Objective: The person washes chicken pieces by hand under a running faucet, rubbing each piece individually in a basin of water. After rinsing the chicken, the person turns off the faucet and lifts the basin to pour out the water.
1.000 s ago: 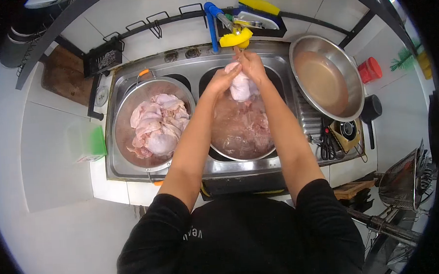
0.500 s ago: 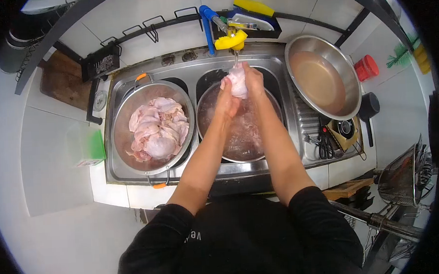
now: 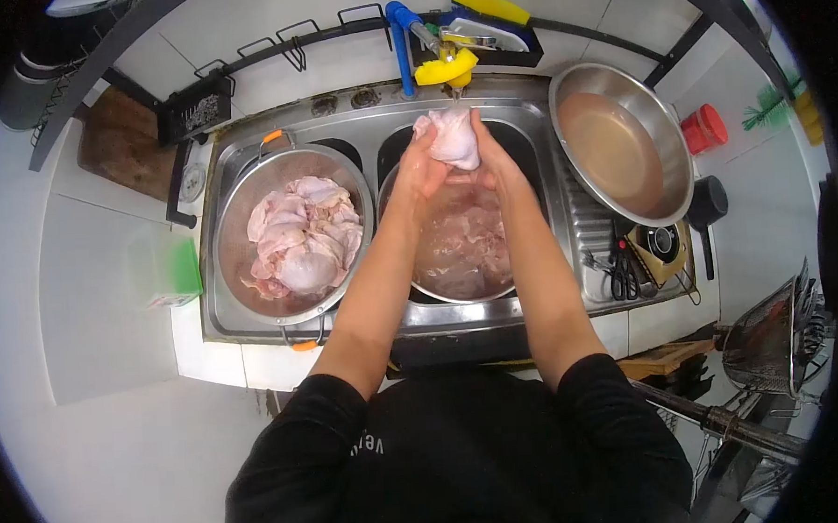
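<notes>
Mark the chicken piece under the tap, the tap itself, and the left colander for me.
chicken piece (image 3: 451,137): head view, middle of the meat.
tap (image 3: 445,70): head view, its yellow nozzle.
colander (image 3: 236,227): head view, bare inner wall on its left side.

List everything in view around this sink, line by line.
sink: one, steel, two basins, centre
tap: one, blue with yellow nozzle, behind sink
chicken piece: one, pale pink, under tap
left bowl: one, steel, left basin, full of pink chicken
right bowl: one, steel, right basin, more chicken
wide bowl: one, steel, drainer at right
red container: one, red, far right
scissors: one pair, black, drainer
green box: one, green, left counter
wooden board: one, brown, back left
left hand: one, gripping the chicken piece
right hand: one, gripping the chicken piece
</notes>
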Tool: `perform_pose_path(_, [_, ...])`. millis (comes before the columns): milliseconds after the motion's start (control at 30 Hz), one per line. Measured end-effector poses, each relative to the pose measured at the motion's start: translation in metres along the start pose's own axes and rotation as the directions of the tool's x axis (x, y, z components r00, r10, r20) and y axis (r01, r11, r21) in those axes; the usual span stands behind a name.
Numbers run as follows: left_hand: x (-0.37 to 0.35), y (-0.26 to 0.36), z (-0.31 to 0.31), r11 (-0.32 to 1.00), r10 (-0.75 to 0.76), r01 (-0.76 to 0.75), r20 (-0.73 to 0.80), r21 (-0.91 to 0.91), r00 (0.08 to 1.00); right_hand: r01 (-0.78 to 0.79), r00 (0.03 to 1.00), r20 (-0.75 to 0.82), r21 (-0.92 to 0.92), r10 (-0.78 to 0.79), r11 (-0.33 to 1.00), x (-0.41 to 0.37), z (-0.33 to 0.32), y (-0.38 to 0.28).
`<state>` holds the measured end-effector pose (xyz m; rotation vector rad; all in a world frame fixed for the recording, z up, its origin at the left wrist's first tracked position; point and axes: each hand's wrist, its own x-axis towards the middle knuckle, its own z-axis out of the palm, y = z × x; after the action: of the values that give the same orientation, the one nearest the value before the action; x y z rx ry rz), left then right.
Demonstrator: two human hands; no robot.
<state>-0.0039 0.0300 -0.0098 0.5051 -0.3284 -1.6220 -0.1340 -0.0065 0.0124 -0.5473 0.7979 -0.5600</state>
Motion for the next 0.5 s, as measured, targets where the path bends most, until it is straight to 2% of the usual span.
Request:
perform_pose_path(33, [0.0,-0.001,0.0,0.998,0.026,-0.028,0.029,0.048,0.999,0.077,0.996,-0.053,0.009,-0.077,0.997,0.002,0.002,0.001])
perform_pose_path(67, [0.0,-0.003,0.0,0.994,0.049,-0.054,0.057,0.094,0.997,0.079,0.995,-0.056,0.012,-0.078,0.997,0.017,-0.009,0.001])
perform_pose_path(100, [0.003,-0.004,-0.01,0.994,0.045,-0.05,0.054,0.096,0.998,0.303,0.944,-0.105,-0.101,-0.313,0.948,0.041,-0.026,0.0])
perform_pose_path(133, [0.006,-0.002,-0.023,0.967,0.002,0.018,-0.078,0.254,0.997,0.498,0.838,-0.125,-0.221,-0.531,0.838,0.042,-0.023,-0.003])
perform_pose_path(167, [0.009,-0.003,-0.036,0.912,-0.019,0.104,-0.213,0.397,0.977,0.535,0.783,-0.186,-0.283,-0.593,0.796,0.039,-0.023,-0.009])
perform_pose_path(200, [0.006,-0.001,-0.031,0.91,-0.02,0.106,-0.215,0.4,0.976,0.535,0.784,-0.187,-0.279,-0.592,0.797,0.043,-0.026,-0.008])
perform_pose_path(267, [0.0,-0.003,-0.019,0.781,0.164,0.128,-0.398,0.611,0.903,0.516,0.792,-0.03,-0.499,-0.609,0.696,0.052,-0.033,-0.011])
perform_pose_path(300, [0.004,-0.008,-0.018,0.782,0.162,0.128,-0.398,0.61,0.903,0.423,0.815,-0.092,-0.581,-0.573,0.695,0.019,-0.005,-0.017])
perform_pose_path(333, [0.011,-0.013,-0.018,0.734,0.245,-0.04,-0.209,0.678,0.947,0.423,0.815,-0.09,-0.583,-0.572,0.694,0.024,-0.008,-0.015])
perform_pose_path(367, [0.016,-0.018,-0.018,0.67,0.316,-0.216,-0.01,0.71,0.949,0.407,0.826,-0.094,-0.583,-0.556,0.703,0.033,-0.011,-0.01])
perform_pose_path(400, [0.018,-0.019,-0.014,0.671,0.32,-0.219,-0.01,0.708,0.947,0.392,0.836,-0.098,-0.583,-0.54,0.712,0.035,-0.011,-0.009])
perform_pose_path(433, [0.02,-0.02,-0.01,0.596,0.378,-0.204,-0.047,0.777,0.925,0.314,0.844,-0.152,-0.637,-0.514,0.704,0.036,-0.013,-0.01])
perform_pose_path(467, [0.021,-0.022,-0.006,0.516,0.434,-0.177,-0.078,0.838,0.898,0.313,0.844,-0.152,-0.639,-0.514,0.703,0.037,-0.015,-0.006])
perform_pose_path(500, [0.026,-0.023,-0.003,0.461,0.581,-0.266,-0.062,0.846,0.812,0.419,0.822,-0.09,-0.575,-0.563,0.703,0.04,-0.017,0.001])
